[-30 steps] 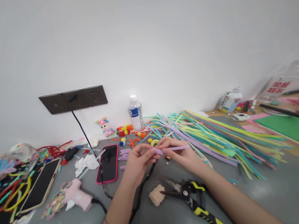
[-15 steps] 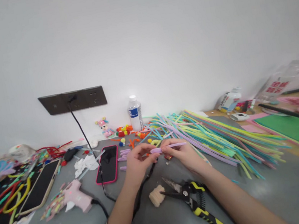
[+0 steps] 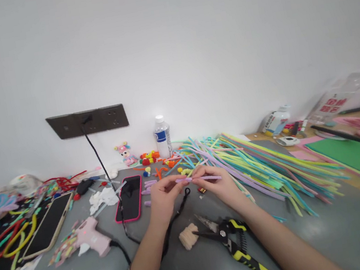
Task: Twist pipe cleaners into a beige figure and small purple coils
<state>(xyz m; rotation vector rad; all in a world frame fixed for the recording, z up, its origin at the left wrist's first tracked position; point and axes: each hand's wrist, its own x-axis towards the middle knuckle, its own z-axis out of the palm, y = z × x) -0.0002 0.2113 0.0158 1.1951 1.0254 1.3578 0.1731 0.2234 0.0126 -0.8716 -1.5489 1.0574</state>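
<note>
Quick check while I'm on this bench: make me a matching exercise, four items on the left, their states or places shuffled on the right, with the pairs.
Items:
1. lilac fuzzy strip
2. shears
3. glue gun
4. blue-banded bottle

States or places:
A. standing upright by the wall
B. lying with blades apart
C. pale pink, with a black cord
D. pinched by left hand and right hand

Pairs: 1-D, 2-B, 3-C, 4-A

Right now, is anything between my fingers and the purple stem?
Nothing visible: your left hand and right hand both pinch the purple stem directly. The cutters lie nearer you, apart from it.
</note>
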